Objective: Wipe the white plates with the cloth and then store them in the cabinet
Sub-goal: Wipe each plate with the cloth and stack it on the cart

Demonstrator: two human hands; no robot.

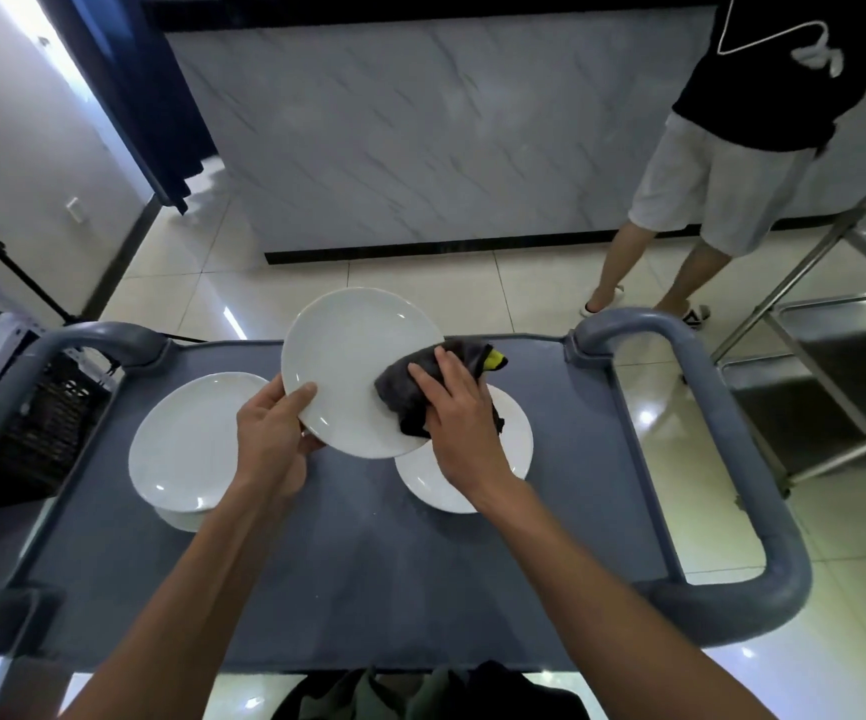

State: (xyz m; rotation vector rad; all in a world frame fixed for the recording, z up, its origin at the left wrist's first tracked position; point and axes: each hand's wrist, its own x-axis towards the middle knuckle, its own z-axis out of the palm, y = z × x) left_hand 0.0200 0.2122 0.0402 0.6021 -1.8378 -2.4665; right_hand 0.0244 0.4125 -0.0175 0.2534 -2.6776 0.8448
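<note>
Head view, looking down over a grey-blue cart [358,563] with rounded tube handles on both sides.

Left hand [272,439] grips the raised plate [348,366] at its 7 o'clock rim: thumb curled over the top face, fingers tucked under. The plate is held tilted, above the cart top, near centre frame.

Right hand [459,413] presses a dark cloth [420,392] against the raised plate at about its 4 o'clock edge. Fingers are spread and bent over the bunched fabric, thumb pinching it from below. A yellow tag or corner of the cloth pokes out at 1 o'clock from the hand.

Two more white plates sit on the cart. The left plate [187,444] lies at 9 o'clock from the held one, and seems to rest on something white beneath it; I cannot tell whether that is another plate or a bowl. The right plate [516,439] lies at 5 o'clock, partly hidden under the right hand and the raised plate.

At 1 o'clock in frame, a second person [722,148] in a black top and light shorts stands by a marble-patterned counter [420,127]. A steel trolley [825,324] stands at 3 o'clock, well apart from the cart. A dark crate [51,423] sits at 9 o'clock, beside the cart's left handle.
</note>
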